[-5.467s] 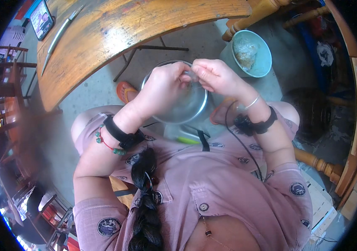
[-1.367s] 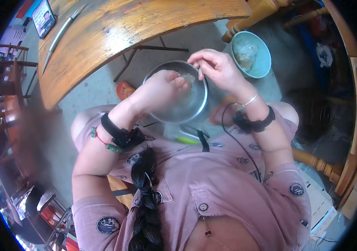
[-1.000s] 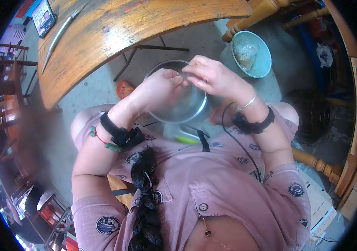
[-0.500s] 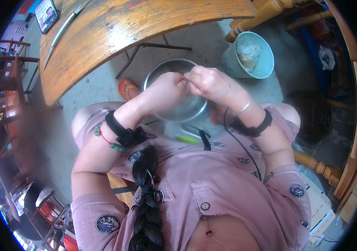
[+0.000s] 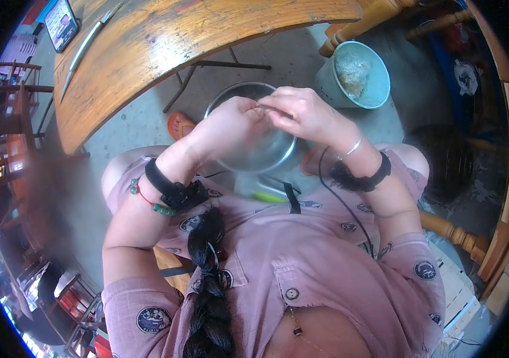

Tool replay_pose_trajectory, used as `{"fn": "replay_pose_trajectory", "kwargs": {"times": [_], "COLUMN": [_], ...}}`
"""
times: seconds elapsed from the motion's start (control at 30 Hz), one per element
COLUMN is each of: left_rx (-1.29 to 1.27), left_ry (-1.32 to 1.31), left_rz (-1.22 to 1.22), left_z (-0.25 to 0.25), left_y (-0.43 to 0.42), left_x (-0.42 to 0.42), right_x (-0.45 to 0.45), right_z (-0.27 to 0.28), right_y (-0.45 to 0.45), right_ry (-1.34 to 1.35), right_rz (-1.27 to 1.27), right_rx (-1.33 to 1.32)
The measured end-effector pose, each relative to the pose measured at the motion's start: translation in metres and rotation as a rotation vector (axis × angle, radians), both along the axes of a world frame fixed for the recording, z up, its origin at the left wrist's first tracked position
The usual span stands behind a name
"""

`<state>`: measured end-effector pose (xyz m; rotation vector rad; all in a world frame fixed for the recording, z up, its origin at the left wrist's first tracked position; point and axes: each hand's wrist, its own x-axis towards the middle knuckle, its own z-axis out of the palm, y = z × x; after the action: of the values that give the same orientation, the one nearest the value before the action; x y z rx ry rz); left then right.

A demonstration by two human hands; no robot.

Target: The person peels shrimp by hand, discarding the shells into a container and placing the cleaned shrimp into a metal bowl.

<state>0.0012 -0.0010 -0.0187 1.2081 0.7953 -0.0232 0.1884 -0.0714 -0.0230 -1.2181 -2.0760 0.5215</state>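
meeting just above the metal bowl [image 5: 281,149]

head view, looking forward and down: holds left hand [image 5: 233,122] and right hand [image 5: 302,112] together over the bowl, tip to tip. with the left grip, closed at the fingertips, seems to pinch a small piece [image 5: 259,111], mostly hidden among the fingers. with the right grip, bends thumb and fingers toward that same spot – cannot tell whether gripping as well or only touching.

for the relation to watch, look to that small piece: at the ends of the left fingers, just to the left of the right fingertips. cannot read its long axis, too small and too covered. judging by nearness, ranks the left hand first, the right only slightly behind.

below both, shows the bowl, just beside an orange sandal [image 5: 180,125]. off to the right, nearer to the right hand, shows a pale bucket [image 5: 379,89] with a clear plastic bag [image 5: 353,68] inside. ahead, shows the wooden worktop [image 5: 206,30], bearing a phone [image 5: 60,25] and a slender pale tool [image 5: 84,51] near its left end – well apart from both hands.
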Motion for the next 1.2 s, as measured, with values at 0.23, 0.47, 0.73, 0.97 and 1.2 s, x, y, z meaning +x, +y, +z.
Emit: {"fn": "replay_pose_trajectory", "kwargs": {"times": [0.23,0.47,0.73,0.97,1.2], "left_rx": [0.146,0.114,0.131,0.443,0.376], "left_ry": [-0.004,0.092,0.047,0.119,0.05], "left_rz": [-0.132,-0.077,-0.017,-0.109,-0.067], "left_z": [-0.018,-0.01,0.0,0.007,0.008], "left_y": [0.003,-0.004,-0.006,-0.01,-0.011], "left_x": [-0.005,-0.003,0.0,0.003,0.004], "right_x": [-0.004,-0.005,-0.004,-0.004,-0.003], "right_z": [0.005,-0.004,0.005,0.012,0.003], "right_y": [-0.002,-0.003,0.0,0.001,-0.003], "right_ry": [-0.102,-0.152,0.029,0.003,0.46], "right_rz": [0.071,0.032,-0.059,-0.063,-0.207], "right_rx": [-0.067,-0.018,-0.072,-0.178,-0.569]}}
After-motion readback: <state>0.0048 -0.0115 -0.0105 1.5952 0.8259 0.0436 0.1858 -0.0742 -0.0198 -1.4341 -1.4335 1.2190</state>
